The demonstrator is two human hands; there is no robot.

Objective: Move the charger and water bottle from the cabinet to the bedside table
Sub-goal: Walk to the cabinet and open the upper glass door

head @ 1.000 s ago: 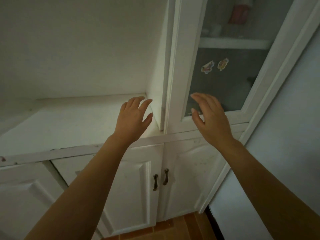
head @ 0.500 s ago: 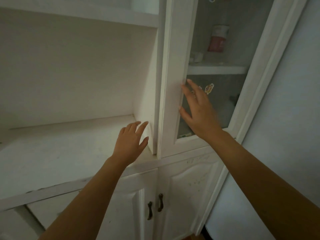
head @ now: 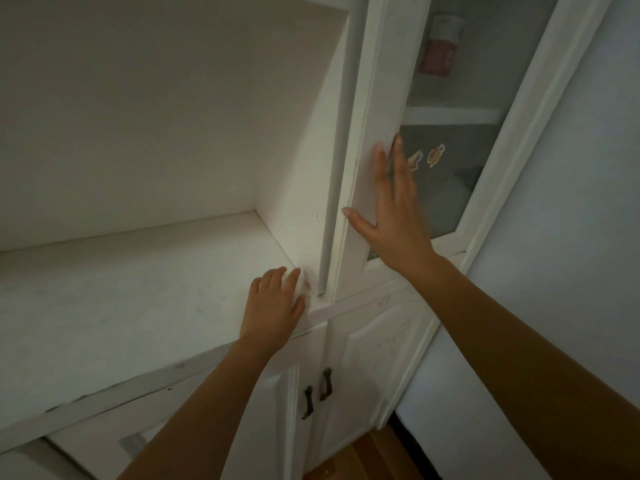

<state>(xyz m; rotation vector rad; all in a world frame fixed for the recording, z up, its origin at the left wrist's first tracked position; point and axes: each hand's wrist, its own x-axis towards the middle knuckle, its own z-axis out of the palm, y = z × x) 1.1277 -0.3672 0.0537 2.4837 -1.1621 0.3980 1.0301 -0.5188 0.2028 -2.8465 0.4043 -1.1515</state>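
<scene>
Head view — right hand flat on cabinet door.

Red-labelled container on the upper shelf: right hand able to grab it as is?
Probably not: the red-labelled container sits behind the closed glass door; the right hand lies flat on the door frame.

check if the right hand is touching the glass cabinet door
Touching. The head view shows the right hand flat on the glass door's white frame, thumb at its edge.
</scene>
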